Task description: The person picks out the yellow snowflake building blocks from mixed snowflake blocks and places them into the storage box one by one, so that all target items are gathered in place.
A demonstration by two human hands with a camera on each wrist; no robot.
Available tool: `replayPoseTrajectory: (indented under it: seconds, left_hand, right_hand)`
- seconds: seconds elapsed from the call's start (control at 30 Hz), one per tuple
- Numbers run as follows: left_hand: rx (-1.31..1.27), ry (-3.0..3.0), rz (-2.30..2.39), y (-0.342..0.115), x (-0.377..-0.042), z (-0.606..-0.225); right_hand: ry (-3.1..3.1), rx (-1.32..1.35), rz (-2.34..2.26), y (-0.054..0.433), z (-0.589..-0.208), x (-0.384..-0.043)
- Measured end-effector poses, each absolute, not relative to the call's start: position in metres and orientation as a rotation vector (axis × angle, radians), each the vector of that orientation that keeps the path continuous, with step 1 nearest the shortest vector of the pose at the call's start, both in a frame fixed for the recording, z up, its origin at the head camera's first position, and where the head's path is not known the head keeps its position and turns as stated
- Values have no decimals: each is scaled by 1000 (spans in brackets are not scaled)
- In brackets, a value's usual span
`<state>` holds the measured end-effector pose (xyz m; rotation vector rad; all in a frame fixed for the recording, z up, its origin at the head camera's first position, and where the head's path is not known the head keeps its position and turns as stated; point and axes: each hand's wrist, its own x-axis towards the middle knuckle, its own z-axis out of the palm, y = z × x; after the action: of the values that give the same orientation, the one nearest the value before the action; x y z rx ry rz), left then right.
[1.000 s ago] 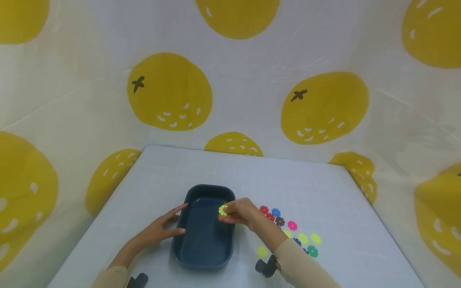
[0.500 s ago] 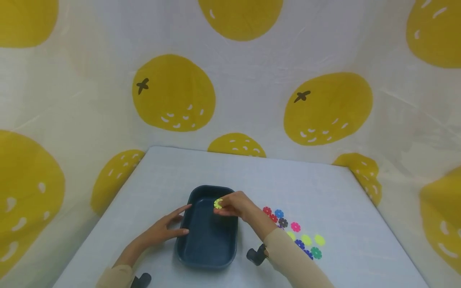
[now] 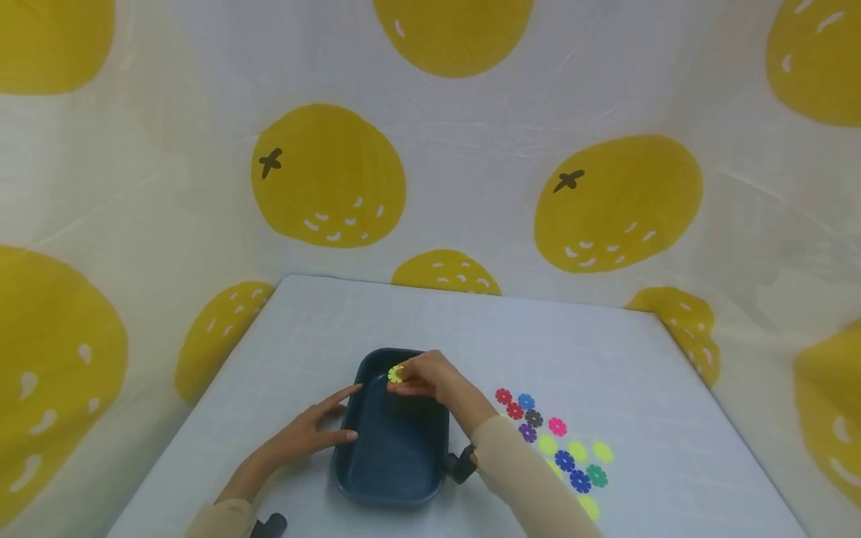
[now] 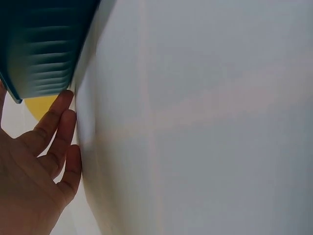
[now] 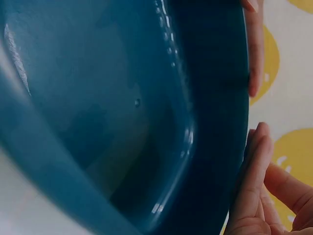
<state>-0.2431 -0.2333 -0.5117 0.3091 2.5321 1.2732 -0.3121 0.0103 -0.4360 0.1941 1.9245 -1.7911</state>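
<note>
Over the far part of a dark blue rectangular tray point(image 3: 393, 452), my right hand point(image 3: 430, 376) pinches a yellow notched snowflake disc point(image 3: 394, 373) between thumb and fingers. In the right wrist view the disc is hidden, and the right hand point(image 5: 254, 196) appears beside the tray wall point(image 5: 215, 98). My left hand point(image 3: 303, 435) rests at the tray's left rim, index finger and thumb spread with their tips at the edge. The left wrist view has the left fingers point(image 4: 58, 127) extended under the tray's ribbed side point(image 4: 49, 54).
Right of the tray, several loose snowflake discs lie scattered: red point(image 3: 504, 397), light blue point(image 3: 526, 402), black point(image 3: 534, 418), pink point(image 3: 557, 427), dark blue point(image 3: 580, 480), green point(image 3: 596, 475) and yellow point(image 3: 602, 451). A white cloth covers the table point(image 3: 538, 336). Behind hangs a fruit-patterned curtain point(image 3: 464, 172).
My right hand has moved left and slightly away, from the tray's right rim to over its inside, carrying the yellow disc. More loose discs show past the right arm. The left hand stays at the rim.
</note>
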Motion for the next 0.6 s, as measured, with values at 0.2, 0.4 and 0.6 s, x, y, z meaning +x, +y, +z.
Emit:
replayPoseTrajectory:
  seconds: [0.2,0.4,0.6]
  left_hand:
    - [327,2528,1289,-234,-243,-514]
    - [323,2517,1307,-235,-243,-516]
    - [327,2506,1306,-236,-243,-515]
  right_hand:
    - [1907,223,-1800,3,-444,-320]
    - [1917,287,-1797,-7,-448,-326]
    - [1924,320,-1775,-14,-456,-331]
